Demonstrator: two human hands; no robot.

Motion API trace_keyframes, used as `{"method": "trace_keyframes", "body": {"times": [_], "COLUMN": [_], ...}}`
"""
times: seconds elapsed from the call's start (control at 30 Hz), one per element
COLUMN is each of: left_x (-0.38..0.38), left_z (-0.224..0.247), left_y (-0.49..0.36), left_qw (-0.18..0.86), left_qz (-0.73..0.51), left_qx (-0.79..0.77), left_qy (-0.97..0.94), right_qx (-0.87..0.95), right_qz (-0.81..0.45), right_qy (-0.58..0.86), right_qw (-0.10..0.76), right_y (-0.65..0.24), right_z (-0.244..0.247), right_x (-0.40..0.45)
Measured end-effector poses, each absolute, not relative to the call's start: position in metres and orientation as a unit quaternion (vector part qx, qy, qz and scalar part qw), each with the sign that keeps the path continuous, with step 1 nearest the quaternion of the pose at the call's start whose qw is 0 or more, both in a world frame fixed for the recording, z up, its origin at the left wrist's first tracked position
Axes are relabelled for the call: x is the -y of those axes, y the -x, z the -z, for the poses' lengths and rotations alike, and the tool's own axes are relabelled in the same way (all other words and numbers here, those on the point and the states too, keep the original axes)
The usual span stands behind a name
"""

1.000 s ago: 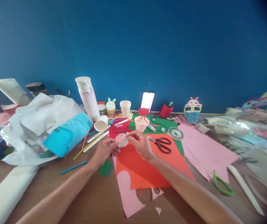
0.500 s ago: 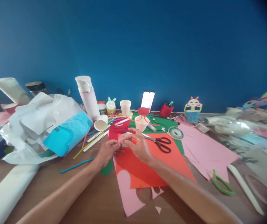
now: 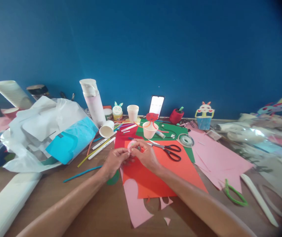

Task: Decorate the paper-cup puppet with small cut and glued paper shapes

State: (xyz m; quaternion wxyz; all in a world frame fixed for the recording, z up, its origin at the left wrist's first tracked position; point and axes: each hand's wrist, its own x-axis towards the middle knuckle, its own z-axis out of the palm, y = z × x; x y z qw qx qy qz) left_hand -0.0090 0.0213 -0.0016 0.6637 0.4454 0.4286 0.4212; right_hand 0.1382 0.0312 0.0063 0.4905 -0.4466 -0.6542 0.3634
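Note:
A small round pink paper piece (image 3: 130, 144) with green marks is pinched between my two hands, above the left edge of an orange paper sheet (image 3: 165, 177). My left hand (image 3: 116, 159) is closed on its lower edge with thumb and fingers. From the other side my right hand (image 3: 144, 153) pinches it, its fingers curled over and hiding part of it. Black-handled scissors (image 3: 172, 152) lie on the orange sheet, right of my right hand. Just behind the hands stands a white paper cup (image 3: 150, 130) with a red paper head (image 3: 152, 117) and pipe-cleaner arms.
A plastic bag (image 3: 37, 131) with blue paper fills the left side. Behind are a white spray can (image 3: 92, 102), a lit phone (image 3: 156, 105) and a rabbit cup figure (image 3: 204, 115). Clear tape (image 3: 185, 140) and pink sheets (image 3: 217, 161) lie right; cut pink scraps (image 3: 136, 207) lie in front.
The round pink piece has been turned slightly between the fingers and shows more upright. My right hand's raised fingers have curled down closer to it. The things on the table have not moved.

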Motion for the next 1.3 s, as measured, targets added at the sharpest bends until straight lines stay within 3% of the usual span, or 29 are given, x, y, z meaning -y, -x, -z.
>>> {"method": "trace_keyframes", "body": {"times": [0.83, 1.3], "left_x": [-0.0196, -0.0206], "left_z": [0.0002, -0.0021], "left_y": [0.0119, 0.0073], "left_qw": [0.680, 0.639], "left_qz": [-0.423, -0.434], "left_qx": [-0.401, -0.467], "left_qy": [-0.444, -0.430], "right_qx": [0.679, 0.633], "right_qz": [-0.319, -0.356], "right_qy": [0.426, 0.452], "right_qw": [0.506, 0.518], "right_y": [-0.1363, -0.1352], "right_z": [-0.0085, -0.0058], "right_x": [-0.0292, -0.0280]}}
